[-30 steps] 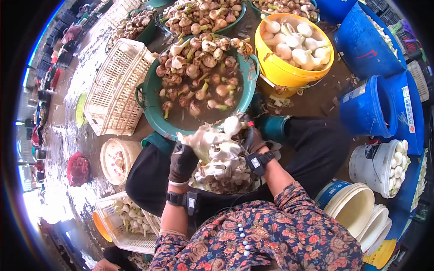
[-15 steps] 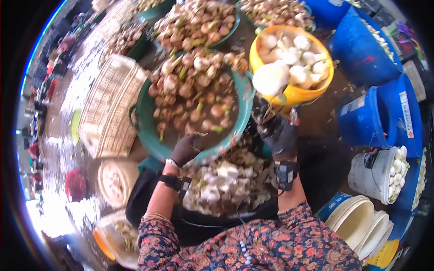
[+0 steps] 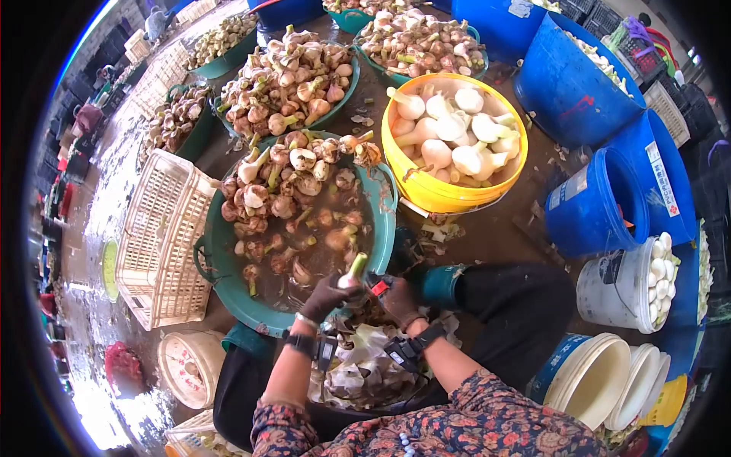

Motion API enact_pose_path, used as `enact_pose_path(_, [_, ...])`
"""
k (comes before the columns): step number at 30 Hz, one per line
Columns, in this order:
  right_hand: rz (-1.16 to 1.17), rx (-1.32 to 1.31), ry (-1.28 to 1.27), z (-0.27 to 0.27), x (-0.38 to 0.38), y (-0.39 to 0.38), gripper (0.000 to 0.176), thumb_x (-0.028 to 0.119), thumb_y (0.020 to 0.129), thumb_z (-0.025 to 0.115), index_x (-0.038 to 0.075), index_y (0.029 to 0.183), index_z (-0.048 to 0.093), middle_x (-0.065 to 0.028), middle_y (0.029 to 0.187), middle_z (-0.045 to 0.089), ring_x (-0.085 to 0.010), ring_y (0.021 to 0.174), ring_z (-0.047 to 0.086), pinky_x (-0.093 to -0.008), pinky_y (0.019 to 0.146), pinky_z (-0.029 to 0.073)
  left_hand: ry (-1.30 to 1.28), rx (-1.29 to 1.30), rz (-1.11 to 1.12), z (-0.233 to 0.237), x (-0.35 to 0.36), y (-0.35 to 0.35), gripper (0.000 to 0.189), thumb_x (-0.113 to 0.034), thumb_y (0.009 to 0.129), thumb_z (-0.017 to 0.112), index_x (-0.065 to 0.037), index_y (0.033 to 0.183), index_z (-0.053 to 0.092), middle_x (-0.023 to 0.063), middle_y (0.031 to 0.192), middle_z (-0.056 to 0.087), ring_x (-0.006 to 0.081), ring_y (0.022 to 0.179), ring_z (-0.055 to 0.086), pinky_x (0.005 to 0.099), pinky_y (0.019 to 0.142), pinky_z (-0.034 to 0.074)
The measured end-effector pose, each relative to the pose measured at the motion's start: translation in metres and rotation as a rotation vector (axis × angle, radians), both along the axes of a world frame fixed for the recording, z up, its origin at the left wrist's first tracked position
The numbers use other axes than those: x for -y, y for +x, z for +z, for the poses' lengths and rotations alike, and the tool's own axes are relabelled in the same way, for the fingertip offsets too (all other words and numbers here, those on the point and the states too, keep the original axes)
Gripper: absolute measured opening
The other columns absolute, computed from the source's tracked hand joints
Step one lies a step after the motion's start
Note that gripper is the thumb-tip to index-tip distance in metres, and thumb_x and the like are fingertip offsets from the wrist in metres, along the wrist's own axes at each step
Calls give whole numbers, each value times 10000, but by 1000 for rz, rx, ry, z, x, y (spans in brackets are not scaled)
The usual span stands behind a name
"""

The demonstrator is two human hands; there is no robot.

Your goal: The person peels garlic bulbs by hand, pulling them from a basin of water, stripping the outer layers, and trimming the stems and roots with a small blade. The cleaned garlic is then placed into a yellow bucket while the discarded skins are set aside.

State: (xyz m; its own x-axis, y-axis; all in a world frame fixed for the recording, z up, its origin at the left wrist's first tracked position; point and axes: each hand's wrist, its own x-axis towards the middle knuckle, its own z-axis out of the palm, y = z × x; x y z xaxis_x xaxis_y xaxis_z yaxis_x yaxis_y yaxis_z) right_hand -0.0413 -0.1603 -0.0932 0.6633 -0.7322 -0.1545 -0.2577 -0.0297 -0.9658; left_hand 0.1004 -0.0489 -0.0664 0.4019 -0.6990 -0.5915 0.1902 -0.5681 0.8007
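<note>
My left hand [image 3: 327,297], in a dark glove, grips a garlic bulb [image 3: 352,276] with its green stem pointing up, at the near edge of the green tub [image 3: 263,314]. Beside it my right hand [image 3: 397,298], gloved too, is closed around a small tool with a red part [image 3: 379,288]. Muddy water and unpeeled garlic [image 3: 304,158] fill the tub. Below both hands lies a heap of garlic skins [image 3: 369,362]. A yellow bucket [image 3: 434,194] of white peeled bulbs [image 3: 436,154] stands beyond my right hand.
White plastic crates [image 3: 164,240] stand left of the tub. More tubs of unpeeled garlic [image 3: 293,80] are behind it. Blue barrels [image 3: 582,91], a blue bucket [image 3: 590,206] and a white bucket [image 3: 613,293] of bulbs line the right. Empty pails [image 3: 590,385] lie at the lower right.
My right hand has moved from beside the yellow bucket down and left to my left hand. My left hand now holds a stemmed bulb. The whole view has shifted.
</note>
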Motion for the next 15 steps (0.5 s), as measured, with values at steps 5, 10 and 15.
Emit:
enact_pose_path(5, [56, -134, -108, 20, -12, -6, 364, 382, 767, 671, 22, 721, 659, -195, 621, 585, -338, 594, 608, -416, 544, 445, -230, 422, -52, 37, -23, -43, 422, -249, 724, 738, -29, 1049, 582, 130, 902, 631, 168, 764, 603, 296, 693, 479])
enact_pose_path(10, [189, -167, -245, 41, -16, -18, 357, 342, 825, 627, -14, 798, 642, -184, 645, 592, -199, 577, 572, -379, 574, 443, -281, 778, -95, 87, -28, -66, 399, -257, 693, 744, -54, 1007, 603, 179, 884, 616, 307, 795, 613, 363, 688, 490])
enact_pose_path(15, [310, -165, 25, 41, -16, -27, 315, 282, 851, 591, -25, 794, 628, -103, 641, 588, -180, 603, 564, -355, 564, 435, -222, 1024, -120, 92, -38, -76, 420, -215, 654, 783, -8, 976, 612, 144, 792, 625, 272, 717, 624, 319, 666, 494])
